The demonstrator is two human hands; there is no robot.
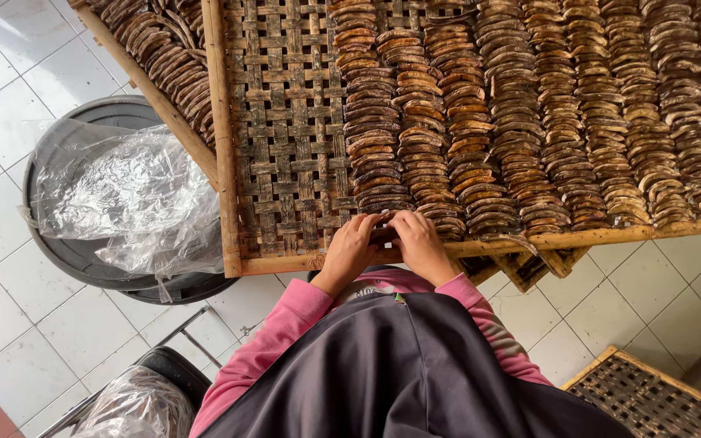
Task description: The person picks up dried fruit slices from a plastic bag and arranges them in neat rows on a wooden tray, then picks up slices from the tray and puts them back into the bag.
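A woven bamboo tray (pixel 285 122) with a wooden frame lies in front of me, covered on the right with overlapping rows of brown dried slices (pixel 529 113). My left hand (pixel 352 247) and my right hand (pixel 417 239) meet at the near edge of the tray, at the bottom of the leftmost row. Their fingers are bent over a few slices there, and what lies under the fingers is hidden. The left part of the tray's weave is bare. Pink sleeves and a dark apron fill the bottom of the view.
A black round tub (pixel 83 251) lined with clear plastic (pixel 123 195) stands on the white tile floor at the left. A second tray with slices (pixel 164 57) sits behind it. Another woven tray (pixel 659 397) lies at bottom right, a plastic-lined bin (pixel 139 401) at bottom left.
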